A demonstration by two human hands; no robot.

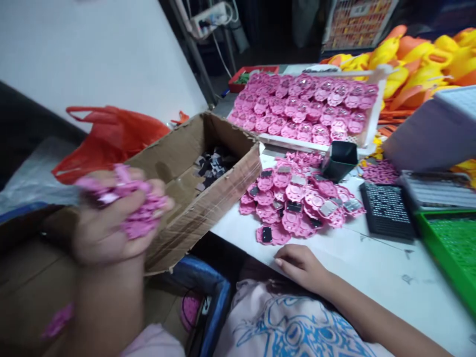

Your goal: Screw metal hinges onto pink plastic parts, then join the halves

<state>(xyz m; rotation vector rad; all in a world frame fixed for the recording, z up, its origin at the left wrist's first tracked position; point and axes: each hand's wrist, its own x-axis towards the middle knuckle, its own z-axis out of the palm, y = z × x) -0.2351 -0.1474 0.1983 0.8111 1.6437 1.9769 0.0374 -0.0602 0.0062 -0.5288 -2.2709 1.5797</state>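
Note:
My left hand (pixel 111 223), raised at the left and somewhat blurred, is closed around several pink plastic pieces (pixel 139 213). It is in front of an open cardboard box (pixel 208 213) that has small dark and grey pieces (pixel 213 166) inside. My right hand (pixel 297 265) rests at the near edge of the white table (pixel 334 258), its fingers curled together with nothing visible in them. Just beyond it lies a heap of pink scalloped parts (pixel 293 198), several bearing black or silver squares.
Rows of pink parts fill a white-framed tray (pixel 372 119) at the back. A black cup (pixel 339 161), a black tray (pixel 388 210) and a green tray (pixel 449 248) stand to the right. Yellow-orange parts (pixel 420 64) are piled behind. An orange bag (pixel 115 136) lies left.

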